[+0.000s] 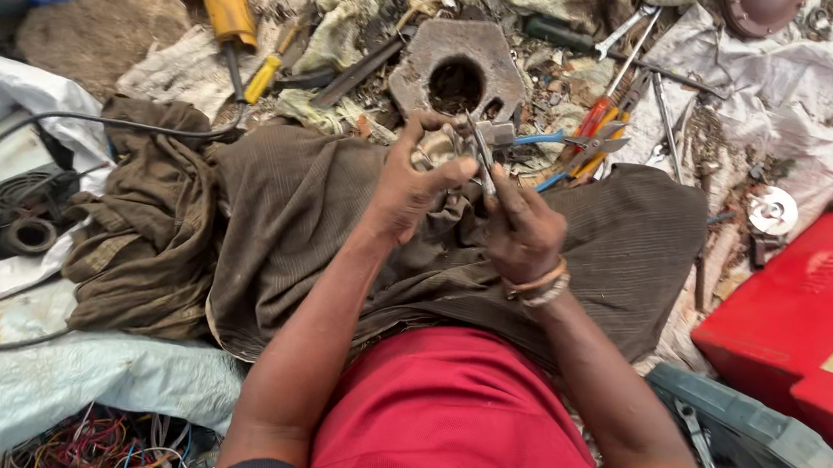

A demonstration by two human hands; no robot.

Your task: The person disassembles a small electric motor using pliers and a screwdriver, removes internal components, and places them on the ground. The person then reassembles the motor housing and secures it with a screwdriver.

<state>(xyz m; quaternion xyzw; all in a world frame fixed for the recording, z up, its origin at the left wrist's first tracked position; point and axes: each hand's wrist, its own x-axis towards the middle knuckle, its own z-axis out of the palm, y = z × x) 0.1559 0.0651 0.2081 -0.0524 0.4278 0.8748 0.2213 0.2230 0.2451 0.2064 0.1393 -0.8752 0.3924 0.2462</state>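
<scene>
Left hand (410, 188) clamped around small metal ring (437, 149); right hand (520, 231) pinching thin metal tool (481, 149) just beside; likely to slip, jabbing fingers (452, 172).

Only one view is given, taken from a camera worn on the head of the person. It is directed steeply downward and a little forward, over the chest and lap, so the red shirt (461, 419) fills the lower centre of the frame. The two forearms are seen from close above, rising toward the middle. The cluttered ground is shown further away, along the upper edge. No second view is provided.
</scene>
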